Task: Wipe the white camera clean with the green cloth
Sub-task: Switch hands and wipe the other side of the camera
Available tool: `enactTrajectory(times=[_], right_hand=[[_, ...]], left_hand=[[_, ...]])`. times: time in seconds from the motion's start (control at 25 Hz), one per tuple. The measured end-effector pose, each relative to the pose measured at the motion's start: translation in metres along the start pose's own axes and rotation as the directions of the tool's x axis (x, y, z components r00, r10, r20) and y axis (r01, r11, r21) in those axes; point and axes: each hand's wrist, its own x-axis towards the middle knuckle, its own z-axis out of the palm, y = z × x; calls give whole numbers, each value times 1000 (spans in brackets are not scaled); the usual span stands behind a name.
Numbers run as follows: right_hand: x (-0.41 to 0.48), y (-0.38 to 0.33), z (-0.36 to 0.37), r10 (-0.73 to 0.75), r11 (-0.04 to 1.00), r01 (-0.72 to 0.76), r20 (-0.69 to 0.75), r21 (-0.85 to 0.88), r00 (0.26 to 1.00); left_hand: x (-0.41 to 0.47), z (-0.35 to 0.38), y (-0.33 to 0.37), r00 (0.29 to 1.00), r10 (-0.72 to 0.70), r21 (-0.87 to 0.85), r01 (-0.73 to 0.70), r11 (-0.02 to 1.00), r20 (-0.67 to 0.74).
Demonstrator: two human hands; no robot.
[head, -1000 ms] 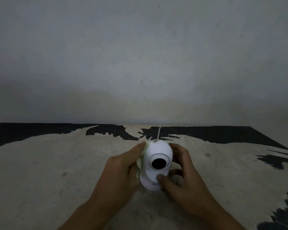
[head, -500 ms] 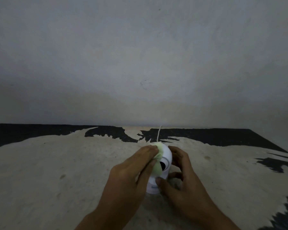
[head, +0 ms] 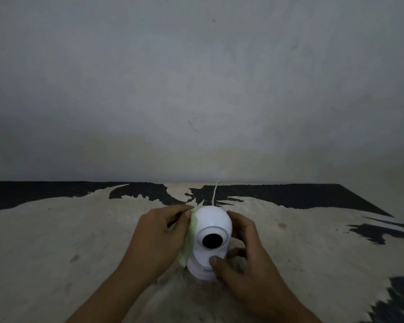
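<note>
I see the white camera (head: pixel 211 238) standing upright near the middle of the worn table (head: pixel 56 241), its dark lens (head: pixel 212 240) turned toward me and a thin white cable (head: pixel 215 193) running from behind it to the far edge. My left hand (head: pixel 158 238) presses the green cloth (head: pixel 189 238) flat against the camera's left side, fingers curled round the cloth, which shows as a pale strip from the top of the dome down to the base. Half a second ago that hand and cloth lay across the front, covering most of the lens; now they have slid back to the left flank and the lens is fully uncovered, much as it was a second ago. My right hand (head: pixel 245 252) grips the camera from the right, thumb on the lower front of the body, fingers wrapped behind; it has barely shifted. The camera itself has stayed in place against the grey wall (head: pixel 196 78) behind.
</note>
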Motion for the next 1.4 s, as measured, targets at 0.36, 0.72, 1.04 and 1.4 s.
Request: enactTrajectory(times=[0.36,0.72,1.04,1.4], right_hand=[[2,4,3,43,999,-43,-6,-17,999],[2,6,3,82,996,-82,2,-39,997],[1,2,3,88,996,-88,0,-1,996],[0,6,1,78,997,-78,1,-15,997]], left_hand=[[-5,8,21,950,271,-40,-268,963,155],[6,-1,30,892,377,15,-393,919,248],[6,1,31,963,226,-3,-228,974,146],[0,5,22,989,136,-97,-130,987,58]])
